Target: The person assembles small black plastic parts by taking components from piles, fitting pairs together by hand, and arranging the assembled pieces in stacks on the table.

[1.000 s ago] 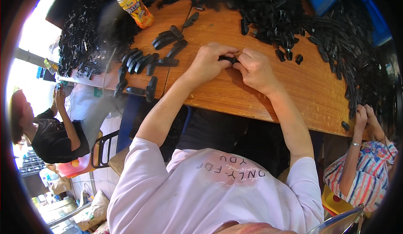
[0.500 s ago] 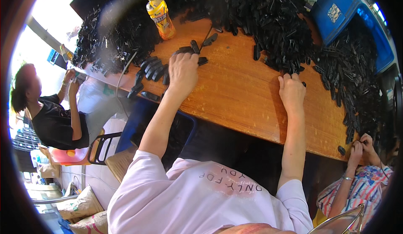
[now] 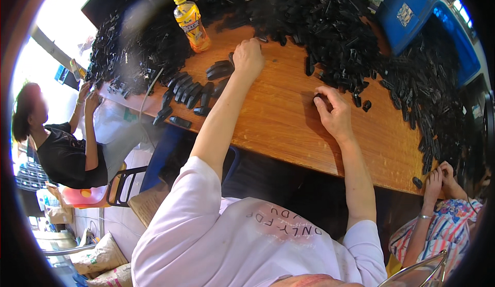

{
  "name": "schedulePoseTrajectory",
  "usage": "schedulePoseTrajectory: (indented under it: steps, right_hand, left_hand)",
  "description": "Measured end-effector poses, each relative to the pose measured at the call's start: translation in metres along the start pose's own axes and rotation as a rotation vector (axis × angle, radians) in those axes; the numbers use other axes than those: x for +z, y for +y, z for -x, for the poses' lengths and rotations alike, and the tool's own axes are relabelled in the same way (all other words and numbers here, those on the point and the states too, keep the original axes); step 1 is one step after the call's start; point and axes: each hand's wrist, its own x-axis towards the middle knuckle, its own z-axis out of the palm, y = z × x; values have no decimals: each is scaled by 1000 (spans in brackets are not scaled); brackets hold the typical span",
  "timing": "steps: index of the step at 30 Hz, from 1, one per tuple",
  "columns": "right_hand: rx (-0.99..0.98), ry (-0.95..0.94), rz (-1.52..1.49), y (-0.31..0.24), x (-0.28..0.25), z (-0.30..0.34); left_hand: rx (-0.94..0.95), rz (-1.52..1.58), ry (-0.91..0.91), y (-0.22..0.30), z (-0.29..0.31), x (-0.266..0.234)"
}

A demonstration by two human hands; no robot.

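My right hand (image 3: 336, 113) is above the middle of the table, pinching a small black plastic part (image 3: 318, 96) between thumb and fingers. Farther left, my left hand (image 3: 249, 57) is closed with its fingers curled down near the tabletop; what they grip, if anything, is hidden. A bit of black plastic (image 3: 263, 38) shows just beyond those fingers. Several black plastic pieces (image 3: 188, 92) lie in a loose group left of my left forearm. A large heap of similar black parts (image 3: 340, 55) lies beyond my right hand.
A yellow-capped drink bottle (image 3: 192, 24) stands on the wooden table (image 3: 289, 127), beside another black heap (image 3: 134, 45). Blue bins (image 3: 412, 16) stand at the far right. One co-worker (image 3: 67, 137) sits at the left; another's hands (image 3: 438, 179) work at the right corner. A cable (image 3: 149, 91) crosses the left edge.
My left hand has moved away and to the right from the group of pieces. My right hand has drawn back leftward from the heap with a black plastic part.
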Motion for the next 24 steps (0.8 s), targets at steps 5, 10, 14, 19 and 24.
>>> schedulePoseTrajectory:
  steps: [5, 10, 14, 19, 24]
  right_hand:
    - [-156, -66, 282, 12, -9, -1]
    - [-112, -84, 351, 6, -7, -1]
    - [-174, -15, 457, 8, -7, -1]
    - [-163, -27, 513, 12, -6, 0]
    - [-82, -98, 138, 3, 2, 2]
  left_hand:
    - [27, 150, -113, 28, 46, -5]
    - [192, -128, 150, 26, 85, -16]
    - [95, 125, -24, 30, 98, -35]
    - [546, 369, 187, 18, 97, -35]
    - [525, 462, -158, 13, 108, -21]
